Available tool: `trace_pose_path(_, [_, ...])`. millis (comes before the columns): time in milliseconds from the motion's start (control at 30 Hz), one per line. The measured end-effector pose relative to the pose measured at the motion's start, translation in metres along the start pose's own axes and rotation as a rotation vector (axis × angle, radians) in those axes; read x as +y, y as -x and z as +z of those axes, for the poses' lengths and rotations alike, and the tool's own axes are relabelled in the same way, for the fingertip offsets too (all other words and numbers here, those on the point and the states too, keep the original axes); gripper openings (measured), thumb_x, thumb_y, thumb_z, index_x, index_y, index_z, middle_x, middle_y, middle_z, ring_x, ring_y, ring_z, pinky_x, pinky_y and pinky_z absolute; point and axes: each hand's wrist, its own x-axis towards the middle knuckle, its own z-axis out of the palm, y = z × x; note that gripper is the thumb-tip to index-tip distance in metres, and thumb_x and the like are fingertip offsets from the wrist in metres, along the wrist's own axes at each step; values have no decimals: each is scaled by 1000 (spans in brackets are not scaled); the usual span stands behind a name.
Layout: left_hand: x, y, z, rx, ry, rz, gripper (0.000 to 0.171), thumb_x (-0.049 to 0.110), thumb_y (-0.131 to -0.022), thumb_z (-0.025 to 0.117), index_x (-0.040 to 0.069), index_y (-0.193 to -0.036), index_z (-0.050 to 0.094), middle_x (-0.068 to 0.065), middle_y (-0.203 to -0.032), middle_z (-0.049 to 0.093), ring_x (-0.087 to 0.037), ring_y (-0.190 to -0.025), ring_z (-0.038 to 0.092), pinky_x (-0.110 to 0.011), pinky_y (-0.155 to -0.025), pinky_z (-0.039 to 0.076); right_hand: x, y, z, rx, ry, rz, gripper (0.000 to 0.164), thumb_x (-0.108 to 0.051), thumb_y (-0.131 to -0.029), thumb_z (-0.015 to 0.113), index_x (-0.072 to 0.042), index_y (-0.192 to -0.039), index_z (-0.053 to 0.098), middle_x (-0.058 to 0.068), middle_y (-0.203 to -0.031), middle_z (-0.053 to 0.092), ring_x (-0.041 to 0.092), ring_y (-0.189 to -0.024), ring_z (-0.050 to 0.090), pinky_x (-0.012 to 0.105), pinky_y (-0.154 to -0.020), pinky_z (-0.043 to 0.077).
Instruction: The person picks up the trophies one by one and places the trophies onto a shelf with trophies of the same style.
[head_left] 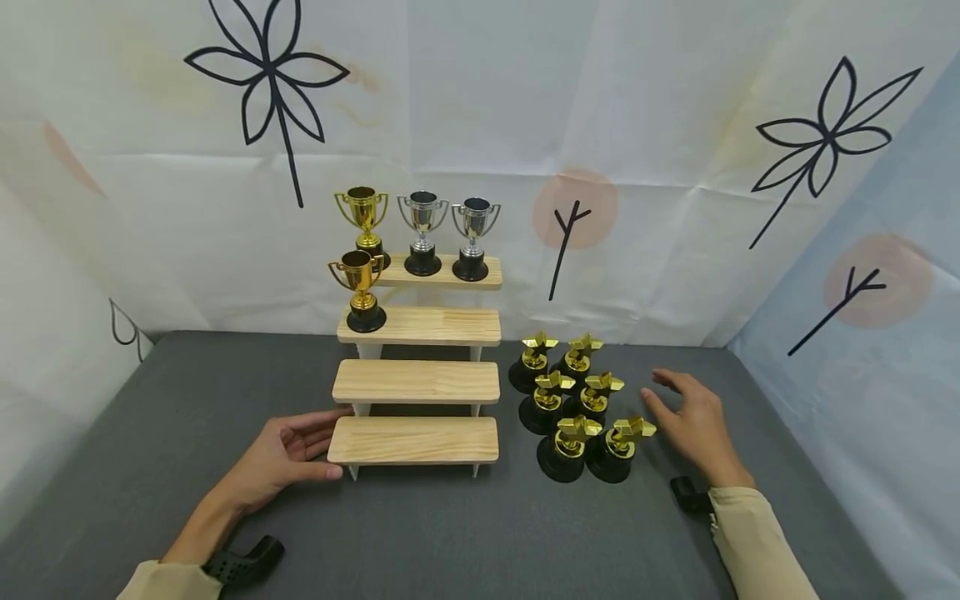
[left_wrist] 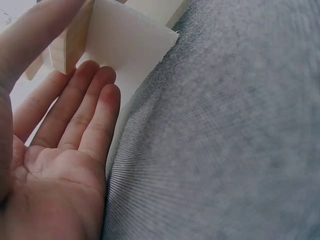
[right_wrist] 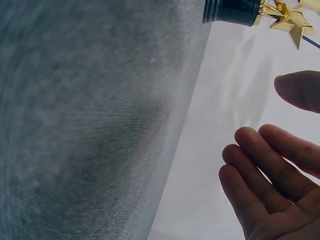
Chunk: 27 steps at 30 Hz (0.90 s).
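My left hand (head_left: 281, 458) is at the left end of a tiered wooden stand (head_left: 412, 442), its thumb beside the lowest board's front corner. The left wrist view shows its relaxed fingers (left_wrist: 95, 107) against the stand's white side panel (left_wrist: 130, 40). My right hand (head_left: 697, 425), fingers loosely extended and holding nothing, hovers right of several gold star trophies (head_left: 618, 442) with black bases. On the stand's top board stand a gold cup trophy (head_left: 363, 212) and two silver cup trophies (head_left: 423, 217) (head_left: 474, 225). Another gold cup trophy (head_left: 362, 283) occupies the second board's left end.
The dark grey tabletop (head_left: 450, 542) runs back to a white printed cloth backdrop (head_left: 637, 275). A pale blue cloth (head_left: 900, 350) hangs along the right side. Both wrists carry dark camera straps (head_left: 240, 567). The star trophies stand close together, right of the stand.
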Motion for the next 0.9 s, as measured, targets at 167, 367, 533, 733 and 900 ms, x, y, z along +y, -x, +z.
trace_pose_path(167, [0,0,-1,6,-16,-8,75,-14,-82,76,-22,-145,36,5,-139,60,-12,-124,61,-33,-103,53,-6,-1,-6,-18,-67,50,39,-12,-95,74,5,-129,64,25,-121,66,38,-112,64,64,-92,52])
trace_pose_path(367, [1,1,0,14,-24,-15,75,-13,-82,76,-23,-144,36,5,-138,60,-13,-123,62,-33,-102,54,-15,-1,-22,-79,-291,124,37,-19,-99,70,2,-130,66,19,-121,70,-12,-103,59,11,-91,53])
trace_pose_path(533, [1,1,0,27,-33,-27,75,-12,-82,77,-22,-144,36,4,-138,61,-13,-122,62,-33,-101,54,-19,-4,-34,-124,-437,120,34,-15,-101,67,2,-131,66,11,-120,72,-4,-105,65,9,-87,53])
trace_pose_path(733, [1,0,1,47,-63,-48,76,-10,-81,78,-21,-144,38,-5,-140,59,-12,-121,62,-31,-101,55,-25,-4,-40,-213,-476,119,34,-18,-103,64,-2,-132,66,6,-120,73,1,-108,66,10,-90,52])
trace_pose_path(900, [2,0,0,35,-47,-39,75,-12,-82,77,-21,-145,37,-2,-140,59,-13,-122,62,-32,-101,55,-29,2,-42,-270,-530,109,32,-15,-104,62,-1,-132,65,4,-121,73,4,-110,67,12,-91,53])
